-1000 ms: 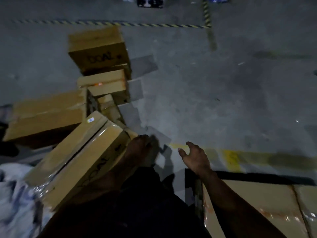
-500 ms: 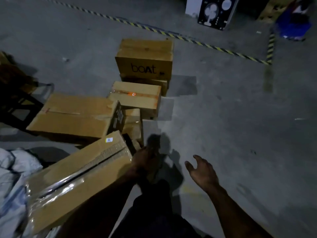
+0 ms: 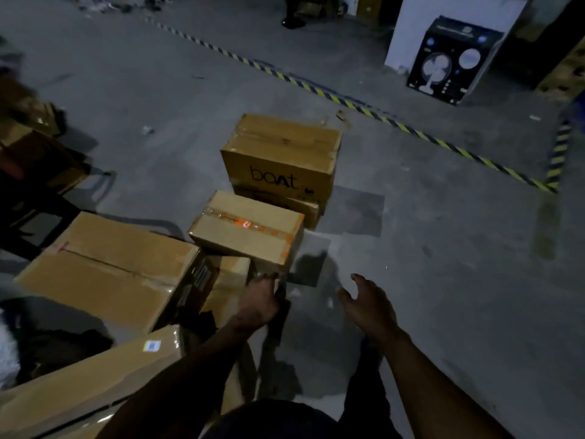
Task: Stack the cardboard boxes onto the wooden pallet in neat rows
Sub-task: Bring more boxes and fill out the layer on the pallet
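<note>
Several cardboard boxes lie on the grey floor. A box printed "boat" (image 3: 280, 156) sits atop another box at the centre. In front of it is a smaller box with orange tape (image 3: 245, 231). A large flat box (image 3: 107, 267) lies to the left, and a long box (image 3: 85, 381) lies at the lower left. My left hand (image 3: 259, 302) reaches to the near lower corner of the orange-taped box, its fingertips at the box edge. My right hand (image 3: 364, 302) hovers open over bare floor to the right of that box. No pallet is in view.
Yellow-black hazard tape (image 3: 348, 104) crosses the floor behind the boxes. A black fan carton (image 3: 452, 60) leans on a white pillar at the back right. Dark furniture (image 3: 34, 172) stands at the left. A small box (image 3: 229, 280) is wedged under the taped one.
The view has swung up and away from the boxes stacked at the lower right. Both hands have moved forward toward the orange-taped box; the left hand now reaches its corner.
</note>
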{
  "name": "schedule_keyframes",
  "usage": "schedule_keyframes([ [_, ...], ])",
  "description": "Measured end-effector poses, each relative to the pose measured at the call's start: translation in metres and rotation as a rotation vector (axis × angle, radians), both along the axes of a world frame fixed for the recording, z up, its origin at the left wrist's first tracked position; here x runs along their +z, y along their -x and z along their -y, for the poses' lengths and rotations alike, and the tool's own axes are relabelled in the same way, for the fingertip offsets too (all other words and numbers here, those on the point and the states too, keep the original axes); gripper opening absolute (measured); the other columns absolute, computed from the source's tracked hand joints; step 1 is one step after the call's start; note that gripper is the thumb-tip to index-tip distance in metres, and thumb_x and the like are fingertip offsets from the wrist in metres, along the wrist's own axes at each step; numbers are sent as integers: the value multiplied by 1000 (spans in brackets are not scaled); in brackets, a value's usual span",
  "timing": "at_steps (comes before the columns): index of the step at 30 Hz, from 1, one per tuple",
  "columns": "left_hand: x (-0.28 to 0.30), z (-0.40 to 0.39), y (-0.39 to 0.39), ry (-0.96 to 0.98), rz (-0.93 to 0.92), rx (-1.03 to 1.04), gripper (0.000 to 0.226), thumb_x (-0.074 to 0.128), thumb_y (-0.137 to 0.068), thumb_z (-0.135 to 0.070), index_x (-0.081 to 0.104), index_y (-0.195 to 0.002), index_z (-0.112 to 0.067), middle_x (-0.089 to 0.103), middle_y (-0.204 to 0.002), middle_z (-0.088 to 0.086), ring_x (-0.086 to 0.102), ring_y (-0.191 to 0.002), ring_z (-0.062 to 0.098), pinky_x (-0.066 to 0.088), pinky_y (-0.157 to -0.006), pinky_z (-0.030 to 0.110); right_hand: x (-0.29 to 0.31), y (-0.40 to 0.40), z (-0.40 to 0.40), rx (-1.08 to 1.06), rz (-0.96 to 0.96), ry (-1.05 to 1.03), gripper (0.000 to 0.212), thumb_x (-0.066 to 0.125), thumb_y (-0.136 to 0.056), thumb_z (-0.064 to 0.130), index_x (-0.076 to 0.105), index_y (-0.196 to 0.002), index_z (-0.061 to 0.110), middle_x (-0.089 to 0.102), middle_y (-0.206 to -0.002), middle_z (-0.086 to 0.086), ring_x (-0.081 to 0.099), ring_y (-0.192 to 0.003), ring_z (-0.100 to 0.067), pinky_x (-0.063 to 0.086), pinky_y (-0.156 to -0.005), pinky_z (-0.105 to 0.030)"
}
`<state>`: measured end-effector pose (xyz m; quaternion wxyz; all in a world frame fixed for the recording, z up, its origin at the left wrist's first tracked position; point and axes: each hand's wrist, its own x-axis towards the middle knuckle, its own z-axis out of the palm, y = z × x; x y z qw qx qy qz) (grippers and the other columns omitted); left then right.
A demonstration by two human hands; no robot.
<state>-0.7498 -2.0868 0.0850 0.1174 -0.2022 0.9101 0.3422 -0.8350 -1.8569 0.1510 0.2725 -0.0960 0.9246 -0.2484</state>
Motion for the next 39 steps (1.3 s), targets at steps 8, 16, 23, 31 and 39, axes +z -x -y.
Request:
schedule_keyframes([
  [8,37,-34,176,81,62,291,53,45,-100,-45,48,-141,-11,55,-139,13,54,-125,29,44,-103,37,6,227,-10,259,44,-10,64,48,-99,52,35,-153,20,44,-153,-7,42,-138,-29,38,-111,-39],
  [16,48,-20,326,47,17,452,48,44,-103,-38,47,-142,-10,52,-143,12,48,-131,29,39,-103,33,36,406,43,406,38,11,68,50,-98,57,33,-155,24,39,-157,-4,37,-142,-28,36,-113,-41],
  [23,0,37,449,-27,11,642,47,40,-102,-39,52,-135,-8,58,-135,15,54,-123,30,41,-93,32,11,554,137,608,36,-23,62,54,-99,46,35,-154,22,41,-154,-7,39,-141,-27,36,-113,-38],
  [31,-2,105,558,-135,129,833,59,33,-93,-50,57,-125,-5,63,-120,19,59,-109,32,40,-76,31,-12,712,241,866,65,-170,79,42,-82,77,44,-146,31,47,-150,2,46,-136,-26,40,-111,-44],
  [39,-2,151,636,-106,130,1148,50,46,-103,-37,45,-144,-8,59,-134,13,57,-119,26,43,-94,31,-6,781,391,1255,21,-192,69,47,-97,56,29,-156,26,35,-158,-2,36,-141,-27,34,-114,-40],
])
